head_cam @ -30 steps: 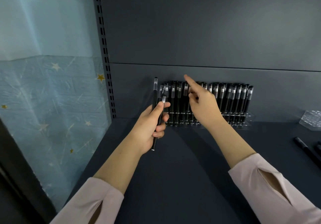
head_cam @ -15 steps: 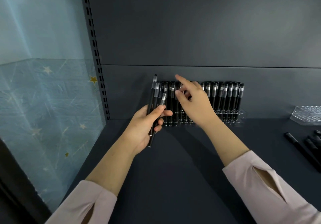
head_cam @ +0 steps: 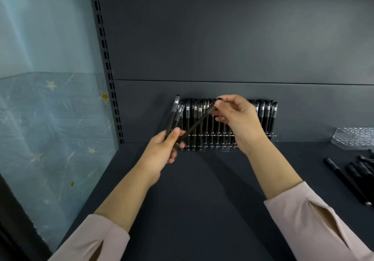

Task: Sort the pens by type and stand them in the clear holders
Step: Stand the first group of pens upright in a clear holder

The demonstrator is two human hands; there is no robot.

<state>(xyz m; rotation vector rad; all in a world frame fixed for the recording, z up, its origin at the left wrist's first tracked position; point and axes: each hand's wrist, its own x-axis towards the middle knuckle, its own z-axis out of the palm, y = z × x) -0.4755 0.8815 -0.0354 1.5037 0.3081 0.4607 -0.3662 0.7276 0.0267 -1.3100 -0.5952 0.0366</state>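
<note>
Pens (head_cam: 174,117): gripped upright in left hand (head_cam: 162,153), ready for slotting.
Right hand (head_cam: 238,119): pinches one pen (head_cam: 197,122) by its cap, apparently bound for holder (head_cam: 273,137), centre frame.

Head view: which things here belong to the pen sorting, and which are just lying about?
In the job: left hand and its held pens; right hand, pinching the slanted pen; filled clear holder; loose pens at right; second clear holder.
Not part of it: starry blue sheet; slotted upright.
</note>
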